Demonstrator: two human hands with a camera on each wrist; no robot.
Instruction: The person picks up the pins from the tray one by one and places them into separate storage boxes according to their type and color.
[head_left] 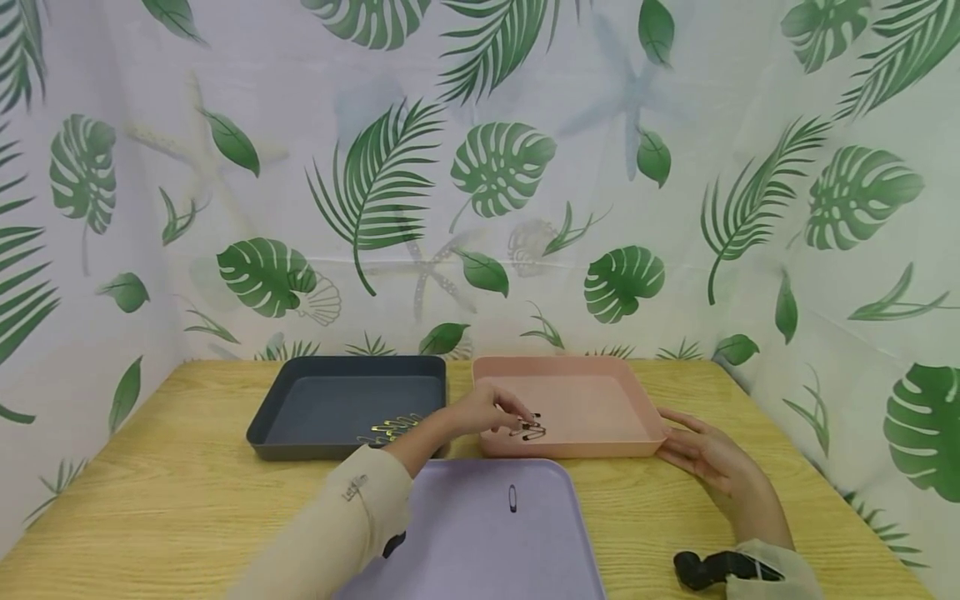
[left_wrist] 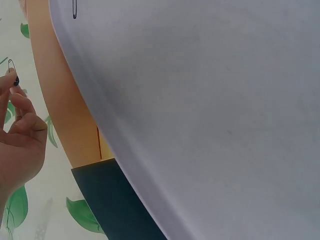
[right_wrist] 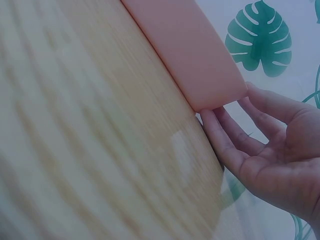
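Observation:
In the head view my left hand (head_left: 491,408) hangs over the near left of the pink tray (head_left: 577,446). The left wrist view shows its thumb and finger pinching a black safety pin (left_wrist: 12,66), the looped end upward. Several dark safety pins (head_left: 534,433) lie in the pink tray just below those fingers. My right hand (head_left: 705,454) holds that tray's near right corner; in the right wrist view the thumb is at the rim and fingertips at the lower edge. A single dark safety pin (head_left: 513,498) lies on the purple tray (head_left: 480,550) in front.
Left of the pink tray stands a dark blue-grey tray (head_left: 330,452), with several yellow safety pins (head_left: 392,428) in its near right part, partly behind my left forearm. All the trays rest on a wooden table (head_left: 150,500). Leaf-printed cloth (head_left: 480,250) encloses the back and sides.

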